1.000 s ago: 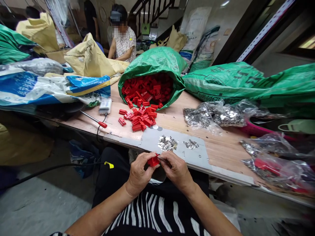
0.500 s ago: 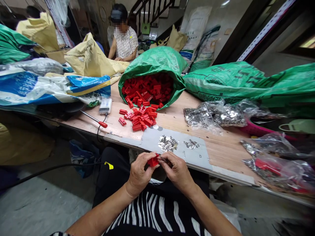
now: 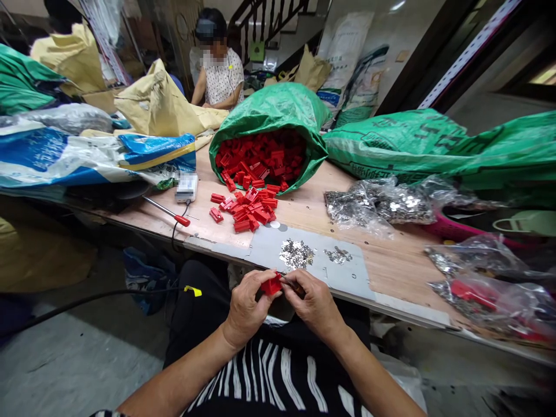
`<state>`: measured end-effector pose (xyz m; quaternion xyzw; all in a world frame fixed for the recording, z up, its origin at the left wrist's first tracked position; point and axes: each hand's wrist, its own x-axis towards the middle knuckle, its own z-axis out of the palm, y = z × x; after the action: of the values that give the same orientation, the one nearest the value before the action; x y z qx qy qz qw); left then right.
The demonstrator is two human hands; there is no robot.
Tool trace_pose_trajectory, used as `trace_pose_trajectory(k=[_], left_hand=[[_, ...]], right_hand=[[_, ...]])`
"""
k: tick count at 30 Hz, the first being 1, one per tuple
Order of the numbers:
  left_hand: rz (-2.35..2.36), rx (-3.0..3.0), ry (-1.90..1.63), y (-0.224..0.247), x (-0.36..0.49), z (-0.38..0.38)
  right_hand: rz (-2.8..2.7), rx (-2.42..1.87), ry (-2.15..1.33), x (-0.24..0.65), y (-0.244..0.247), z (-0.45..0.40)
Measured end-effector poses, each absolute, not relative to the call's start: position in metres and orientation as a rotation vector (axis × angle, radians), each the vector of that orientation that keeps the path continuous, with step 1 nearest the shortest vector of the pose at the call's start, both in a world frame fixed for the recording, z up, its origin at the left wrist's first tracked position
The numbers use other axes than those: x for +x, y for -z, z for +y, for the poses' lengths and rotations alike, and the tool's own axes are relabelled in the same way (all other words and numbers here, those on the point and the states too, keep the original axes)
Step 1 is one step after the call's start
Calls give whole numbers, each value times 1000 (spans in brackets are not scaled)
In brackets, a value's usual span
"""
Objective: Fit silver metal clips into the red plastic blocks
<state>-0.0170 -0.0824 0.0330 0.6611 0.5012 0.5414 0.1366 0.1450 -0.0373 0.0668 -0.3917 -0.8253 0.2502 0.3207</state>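
Okay, so the left hand (image 3: pixel 249 301) has its thumb and fingers clamped on a red plastic piece (image 3: pixel 271 284), held just off the near edge of the table (image 3: pixel 304 211), above the lap. The right hand (image 3: pixel 313 301) is pinched shut around a thin dark tool (image 3: pixel 297 288), its tip right up at the red piece; can't tell exactly where it touches.

As for writing: the green bag (image 3: pixel 391 142) lying over on the right has big dark printed characters, too creased for me to read. The blue-and-white bag (image 3: pixel 93 152) on the left has lettering too, also unreadable. Same with the upright white sack (image 3: pixel 350 49) at the back, and the label on the little white box (image 3: pixel 186 190) is pixelated out. No brand I can make out.

On the grey mat (image 3: pixel 260 246) sit two piles, a bigger silver pile (image 3: pixel 296 253) and a smaller silver pile (image 3: pixel 337 255). Loose red parts (image 3: pixel 249 207) spill from the open green sack (image 3: pixel 271 107) behind.
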Motion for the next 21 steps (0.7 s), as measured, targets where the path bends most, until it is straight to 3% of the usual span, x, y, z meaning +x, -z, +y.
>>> trace_pose_trajectory(k=[8, 15, 21], left_hand=[[1404, 1899, -1582, -29, -15, -83], [1453, 1862, -1586, -30, -17, -85], [1441, 1859, -1599, -32, -17, -85]], right_hand=[[-2173, -1038, -824, 144, -73, -40], [-1978, -985, -1182, 157, -71, -33], [-1950, -1107, -1127, 159, -66, -29]])
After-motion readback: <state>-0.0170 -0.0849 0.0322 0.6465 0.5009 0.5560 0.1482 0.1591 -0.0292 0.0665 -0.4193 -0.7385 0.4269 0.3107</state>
